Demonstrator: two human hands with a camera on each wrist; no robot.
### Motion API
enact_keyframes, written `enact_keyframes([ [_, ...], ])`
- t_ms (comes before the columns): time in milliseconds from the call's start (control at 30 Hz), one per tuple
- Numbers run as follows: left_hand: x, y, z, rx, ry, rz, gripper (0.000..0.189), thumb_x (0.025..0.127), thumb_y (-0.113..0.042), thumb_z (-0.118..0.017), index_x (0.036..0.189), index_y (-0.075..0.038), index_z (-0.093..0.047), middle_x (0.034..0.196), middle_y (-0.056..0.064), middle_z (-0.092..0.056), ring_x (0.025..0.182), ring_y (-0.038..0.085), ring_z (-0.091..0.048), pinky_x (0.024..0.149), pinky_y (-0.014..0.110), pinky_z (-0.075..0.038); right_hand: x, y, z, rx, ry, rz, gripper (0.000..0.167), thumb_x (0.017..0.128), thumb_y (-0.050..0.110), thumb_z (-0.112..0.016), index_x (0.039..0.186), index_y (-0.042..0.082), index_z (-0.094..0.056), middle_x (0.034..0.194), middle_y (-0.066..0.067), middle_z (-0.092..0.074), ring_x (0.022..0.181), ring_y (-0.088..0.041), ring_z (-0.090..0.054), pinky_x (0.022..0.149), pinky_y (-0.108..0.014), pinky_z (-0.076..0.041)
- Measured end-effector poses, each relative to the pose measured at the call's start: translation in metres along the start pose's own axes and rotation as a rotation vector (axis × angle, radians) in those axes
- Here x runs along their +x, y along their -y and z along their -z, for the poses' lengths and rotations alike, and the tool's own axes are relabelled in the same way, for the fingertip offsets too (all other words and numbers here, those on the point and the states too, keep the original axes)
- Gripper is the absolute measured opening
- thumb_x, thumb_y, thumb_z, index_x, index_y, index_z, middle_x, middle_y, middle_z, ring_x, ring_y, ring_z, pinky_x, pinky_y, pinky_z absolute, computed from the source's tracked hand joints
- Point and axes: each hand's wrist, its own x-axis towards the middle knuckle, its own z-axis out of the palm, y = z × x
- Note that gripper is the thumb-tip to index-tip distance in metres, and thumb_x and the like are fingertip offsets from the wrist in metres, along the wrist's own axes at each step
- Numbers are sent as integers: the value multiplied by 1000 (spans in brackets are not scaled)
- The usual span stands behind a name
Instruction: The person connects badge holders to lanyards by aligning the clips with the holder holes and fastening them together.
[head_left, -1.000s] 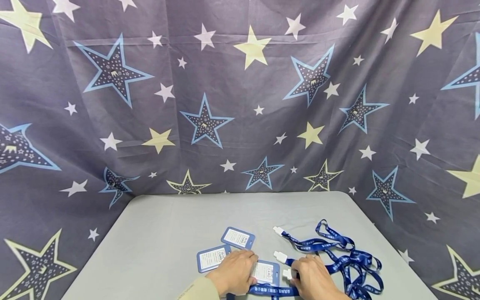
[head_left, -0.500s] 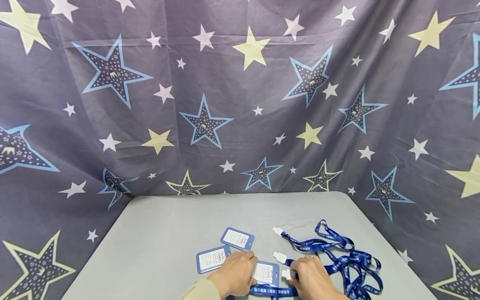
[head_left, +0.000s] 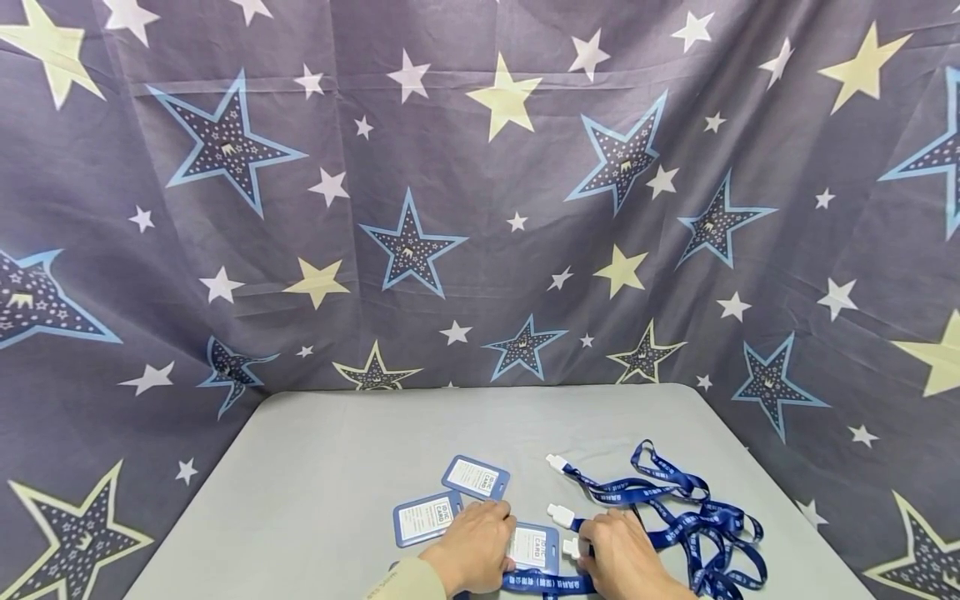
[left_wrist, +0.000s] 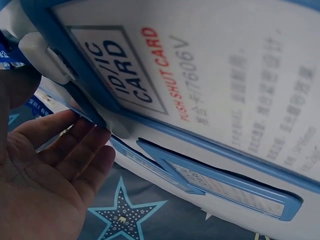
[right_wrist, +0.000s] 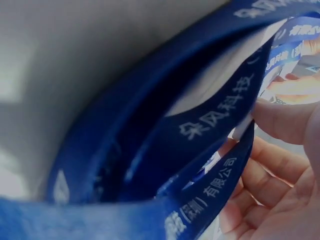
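In the head view, my left hand (head_left: 474, 546) is over the left end of a blue-framed card holder (head_left: 534, 547), thumb by its near side and fingers by its far side. My right hand (head_left: 624, 554) pinches a blue printed lanyard between thumb and fingers, its white clip (head_left: 572, 548) pointing at the holder's slotted end. Up close in the right wrist view, the lanyard strap (right_wrist: 215, 115) loops towards the pinching fingertips. Another card holder (left_wrist: 200, 85), with a white clip (left_wrist: 47, 57) at its end, fills much of the left wrist view.
Two card holders, one farther back (head_left: 476, 477) and one to the left (head_left: 427, 517), lie beyond my left hand. More blue lanyards (head_left: 712, 525) are heaped at the right, two white clips pointing left. A star-patterned curtain (head_left: 480, 208) surrounds the grey table (head_left: 337, 450).
My left hand has shifted very slightly right at the card holder. My right hand, with the lanyard and clip, has edged slightly left towards it.
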Motion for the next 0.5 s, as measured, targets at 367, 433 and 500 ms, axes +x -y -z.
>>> enact_keyframes([
  [367, -1, 0, -2, -1, -25, -8, 48, 82, -42, -82, 116, -11, -71, 105, -6, -59, 112, 16, -61, 105, 35, -48, 1, -1, -6, -15, -30, 30, 35, 69, 21, -90, 64, 27, -57, 65, 19, -48, 68, -6, -44, 73, -36, -42],
  [433, -1, 1, -2, -3, -30, -9, 47, 82, -41, -82, 115, -11, -71, 103, -6, -59, 112, 16, -61, 105, 35, -48, 2, -1, -6, -14, -29, 31, 35, 69, 20, -90, 63, 27, -56, 65, 19, -48, 68, -6, -45, 72, -36, -42],
  [500, -1, 1, -3, -3, -36, -11, 46, 81, -41, -82, 114, -11, -71, 102, -7, -58, 111, 16, -61, 104, 34, -48, 2, 0, -7, -15, -25, 29, 35, 69, 20, -90, 63, 27, -56, 65, 19, -48, 68, -6, -44, 71, -36, -41],
])
